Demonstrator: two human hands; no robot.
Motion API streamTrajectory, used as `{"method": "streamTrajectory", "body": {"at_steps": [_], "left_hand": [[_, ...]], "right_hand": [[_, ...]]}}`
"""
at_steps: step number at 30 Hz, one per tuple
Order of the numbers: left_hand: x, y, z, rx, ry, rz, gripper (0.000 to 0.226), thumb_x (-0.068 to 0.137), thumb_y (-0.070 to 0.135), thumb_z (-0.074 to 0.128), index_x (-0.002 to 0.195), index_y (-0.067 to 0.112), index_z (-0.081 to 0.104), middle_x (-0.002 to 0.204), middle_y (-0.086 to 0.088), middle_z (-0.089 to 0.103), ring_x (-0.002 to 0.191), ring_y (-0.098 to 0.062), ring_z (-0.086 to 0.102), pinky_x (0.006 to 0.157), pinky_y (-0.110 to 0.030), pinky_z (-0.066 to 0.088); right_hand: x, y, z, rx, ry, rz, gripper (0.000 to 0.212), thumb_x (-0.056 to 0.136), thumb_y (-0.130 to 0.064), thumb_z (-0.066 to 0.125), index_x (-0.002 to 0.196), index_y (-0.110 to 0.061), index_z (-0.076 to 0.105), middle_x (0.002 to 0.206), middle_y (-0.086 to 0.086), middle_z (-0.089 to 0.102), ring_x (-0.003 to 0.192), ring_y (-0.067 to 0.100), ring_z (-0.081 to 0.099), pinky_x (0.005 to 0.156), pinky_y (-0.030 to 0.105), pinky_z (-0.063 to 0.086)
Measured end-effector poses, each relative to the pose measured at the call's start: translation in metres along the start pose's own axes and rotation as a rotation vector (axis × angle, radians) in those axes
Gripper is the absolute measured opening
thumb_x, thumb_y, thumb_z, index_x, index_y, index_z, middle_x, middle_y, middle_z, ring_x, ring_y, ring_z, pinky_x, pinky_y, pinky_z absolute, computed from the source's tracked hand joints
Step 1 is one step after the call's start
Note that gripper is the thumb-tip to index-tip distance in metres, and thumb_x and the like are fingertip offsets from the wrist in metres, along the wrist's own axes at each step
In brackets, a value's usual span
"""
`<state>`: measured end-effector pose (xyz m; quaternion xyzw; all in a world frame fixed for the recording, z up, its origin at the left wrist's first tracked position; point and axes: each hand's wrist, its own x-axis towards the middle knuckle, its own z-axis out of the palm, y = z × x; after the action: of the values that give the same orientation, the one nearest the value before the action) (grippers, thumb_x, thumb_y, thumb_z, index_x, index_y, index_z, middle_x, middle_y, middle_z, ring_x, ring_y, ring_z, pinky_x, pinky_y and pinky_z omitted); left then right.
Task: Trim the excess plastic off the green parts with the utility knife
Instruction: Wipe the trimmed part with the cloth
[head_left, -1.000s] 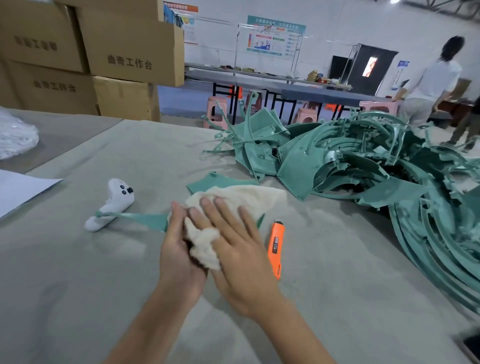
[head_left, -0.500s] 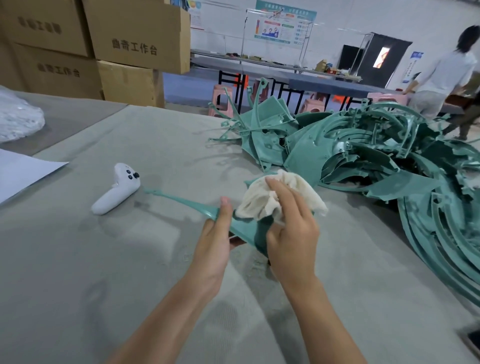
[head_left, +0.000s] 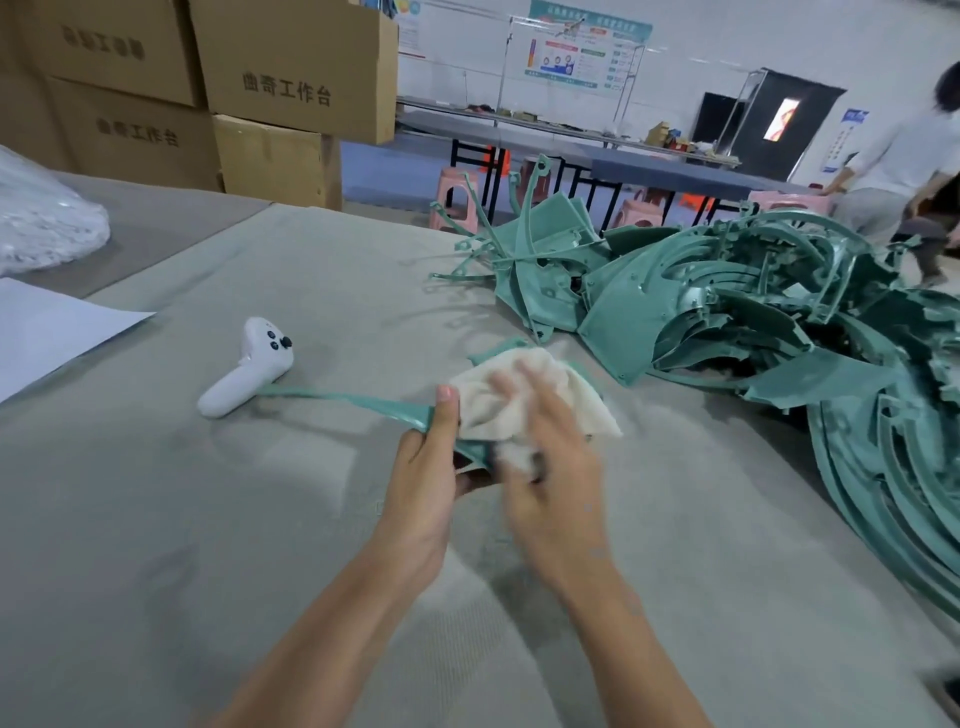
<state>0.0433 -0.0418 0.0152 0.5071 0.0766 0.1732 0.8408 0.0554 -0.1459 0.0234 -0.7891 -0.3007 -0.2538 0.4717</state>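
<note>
My left hand grips a long curved green part by its wider end, thumb on top, lifted a little off the grey table. The part's thin tip reaches left toward a white controller. My right hand holds a cream cloth against the part's wide end; the hand is blurred with motion. A big pile of green parts lies at the right. The utility knife is hidden from view.
A white controller lies left of the part's tip. White paper and a plastic bag sit at the far left, cardboard boxes behind. A person stands at the back right beyond the table.
The part was lifted off the table; the orange knife visible 1 s ago is out of sight. My right hand has slid the cloth back along the part toward my left hand.
</note>
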Motion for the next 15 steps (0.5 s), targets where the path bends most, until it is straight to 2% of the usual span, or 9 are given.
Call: {"method": "streamTrajectory", "body": {"at_steps": [2, 4, 6, 8, 10, 11, 12, 13, 15], "left_hand": [[0.002, 0.006, -0.003, -0.135, 0.047, -0.018, 0.043, 0.078, 0.051, 0.054, 0.084, 0.015, 0.077, 0.093, -0.009, 0.076, 0.082, -0.017, 0.073, 0.06, -0.025, 0.056], [0.009, 0.012, -0.012, -0.276, 0.111, -0.068, 0.049, 0.082, 0.05, 0.052, 0.093, 0.007, 0.073, 0.092, -0.013, 0.075, 0.078, -0.021, 0.073, 0.059, -0.026, 0.057], [0.016, 0.018, -0.022, -0.353, 0.199, -0.098, 0.052, 0.093, 0.049, 0.047, 0.11, 0.003, 0.065, 0.099, -0.015, 0.073, 0.085, -0.025, 0.072, 0.068, -0.033, 0.06], [0.021, 0.023, -0.03, -0.382, 0.262, -0.086, 0.043, 0.099, 0.046, 0.042, 0.115, 0.01, 0.062, 0.104, -0.009, 0.073, 0.089, -0.02, 0.072, 0.072, -0.033, 0.06], [0.022, 0.026, -0.034, -0.402, 0.29, -0.101, 0.037, 0.098, 0.047, 0.046, 0.112, 0.017, 0.063, 0.104, -0.004, 0.074, 0.088, -0.014, 0.072, 0.073, -0.03, 0.059], [0.021, 0.027, -0.033, -0.4, 0.277, -0.124, 0.04, 0.096, 0.05, 0.047, 0.114, 0.018, 0.064, 0.106, -0.003, 0.074, 0.092, -0.015, 0.072, 0.08, -0.033, 0.058], [0.02, 0.027, -0.031, -0.393, 0.247, -0.148, 0.043, 0.095, 0.053, 0.048, 0.115, 0.019, 0.065, 0.109, -0.003, 0.073, 0.097, -0.017, 0.071, 0.086, -0.037, 0.055], [0.018, 0.026, -0.027, -0.388, 0.213, -0.17, 0.047, 0.093, 0.056, 0.047, 0.115, 0.019, 0.065, 0.11, -0.004, 0.073, 0.101, -0.019, 0.07, 0.089, -0.039, 0.053], [0.013, 0.022, -0.018, -0.341, 0.154, -0.161, 0.049, 0.093, 0.058, 0.044, 0.11, 0.021, 0.07, 0.11, -0.004, 0.073, 0.102, -0.019, 0.069, 0.089, -0.039, 0.053]], "right_hand": [[-0.011, -0.001, 0.015, -0.108, -0.174, -0.065, 0.055, 0.088, 0.001, 0.055, 0.141, -0.013, 0.05, 0.154, 0.005, 0.04, 0.147, 0.02, 0.028, 0.121, 0.042, 0.022], [-0.014, 0.001, 0.018, -0.147, -0.165, -0.116, 0.047, 0.085, -0.001, 0.056, 0.13, -0.011, 0.061, 0.141, 0.003, 0.056, 0.134, 0.018, 0.046, 0.11, 0.035, 0.037], [-0.017, 0.003, 0.011, -0.093, -0.039, -0.159, 0.032, 0.082, -0.006, 0.051, 0.109, -0.013, 0.068, 0.103, 0.0, 0.071, 0.092, 0.013, 0.062, 0.078, 0.028, 0.049], [-0.015, 0.004, 0.0, 0.0, 0.201, -0.097, 0.024, 0.083, -0.009, 0.047, 0.095, -0.022, 0.063, 0.077, -0.008, 0.062, 0.062, 0.004, 0.05, 0.06, 0.013, 0.038], [-0.006, 0.009, -0.014, 0.141, 0.51, 0.159, 0.015, 0.09, -0.014, 0.048, 0.084, -0.026, 0.053, 0.065, -0.016, 0.055, 0.056, -0.002, 0.044, 0.056, 0.008, 0.032], [0.001, 0.012, -0.021, 0.262, 0.621, 0.359, 0.018, 0.095, -0.016, 0.05, 0.08, -0.026, 0.052, 0.065, -0.019, 0.055, 0.056, -0.004, 0.045, 0.057, 0.012, 0.035], [0.008, 0.013, -0.027, 0.431, 0.645, 0.578, 0.019, 0.099, -0.018, 0.051, 0.081, -0.023, 0.056, 0.071, -0.019, 0.059, 0.058, -0.004, 0.049, 0.059, 0.017, 0.042], [0.013, 0.014, -0.03, 0.667, 0.561, 0.787, 0.019, 0.101, -0.024, 0.051, 0.087, -0.021, 0.064, 0.082, -0.011, 0.065, 0.063, 0.003, 0.058, 0.06, 0.024, 0.049], [0.012, 0.011, -0.029, 1.212, 0.234, 1.065, 0.035, 0.099, -0.039, 0.051, 0.099, -0.015, 0.076, 0.101, 0.005, 0.073, 0.08, 0.02, 0.072, 0.069, 0.036, 0.061]]}}
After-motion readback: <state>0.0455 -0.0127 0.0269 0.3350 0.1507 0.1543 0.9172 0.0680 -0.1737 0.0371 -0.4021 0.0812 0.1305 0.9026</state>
